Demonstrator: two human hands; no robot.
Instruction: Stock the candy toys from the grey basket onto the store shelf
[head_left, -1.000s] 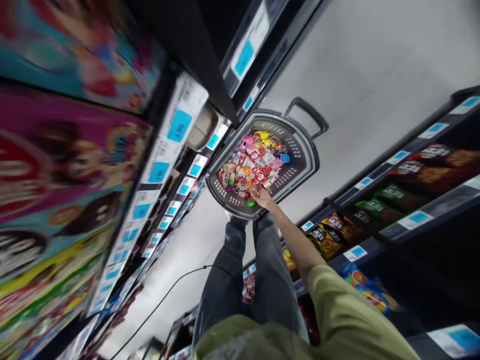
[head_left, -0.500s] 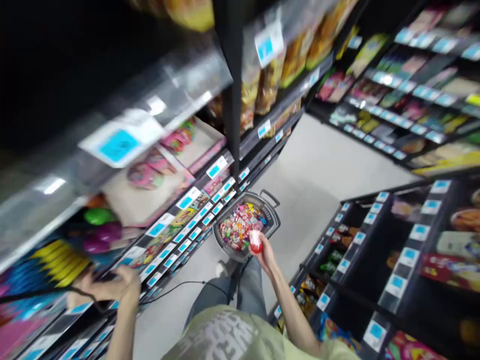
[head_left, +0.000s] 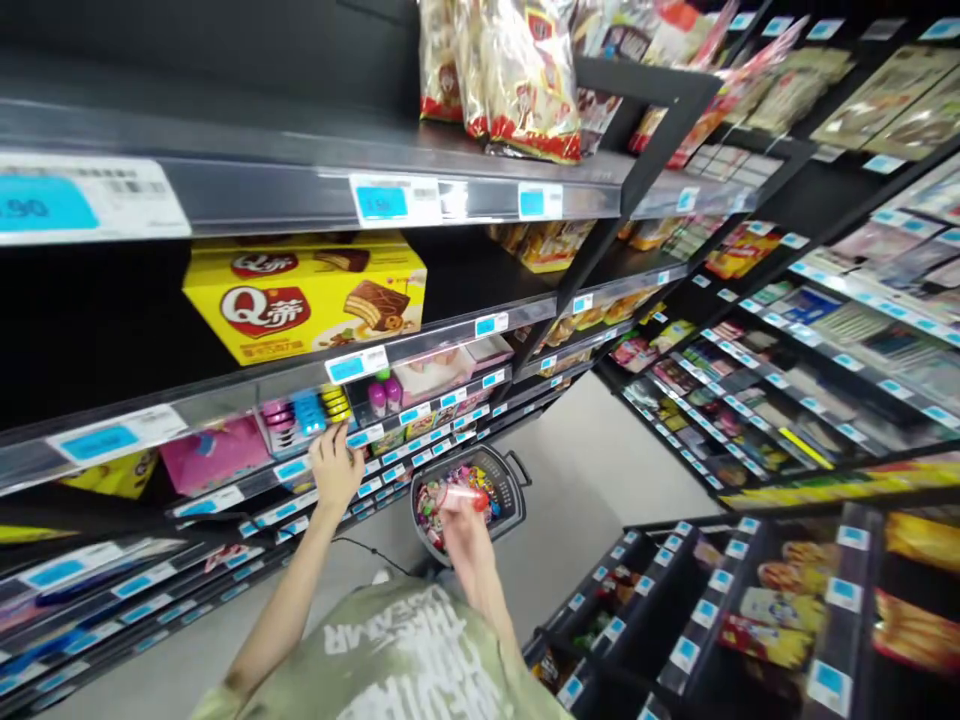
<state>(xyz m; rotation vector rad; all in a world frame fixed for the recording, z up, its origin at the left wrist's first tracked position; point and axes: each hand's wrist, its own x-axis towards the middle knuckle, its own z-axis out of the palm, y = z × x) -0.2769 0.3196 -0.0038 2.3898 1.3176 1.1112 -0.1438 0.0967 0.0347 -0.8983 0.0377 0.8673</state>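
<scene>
My right hand (head_left: 459, 528) is closed on a small clear tube with a red cap (head_left: 463, 494), held up over a grey shopping basket (head_left: 510, 492) full of bright sweets on the floor. My left hand (head_left: 335, 466) reaches to the shelf edge on the left, its fingers curled against the rail just below a yellow ridged item (head_left: 337, 402) and blue and pink ones (head_left: 308, 411). Whether it grips anything I cannot make out.
Dark shelves with blue price tags line both sides of a narrow aisle. A yellow cake box (head_left: 304, 294) sits on the shelf above my left hand, snack bags (head_left: 517, 75) higher up. A low rack of packets (head_left: 757, 590) stands at the right. A black cable (head_left: 367, 548) trails below my arm.
The view has swung up from the basket to the shelves. My right hand lifted a red-capped tube out of the basket, and my left hand moved up to the shelf edge.
</scene>
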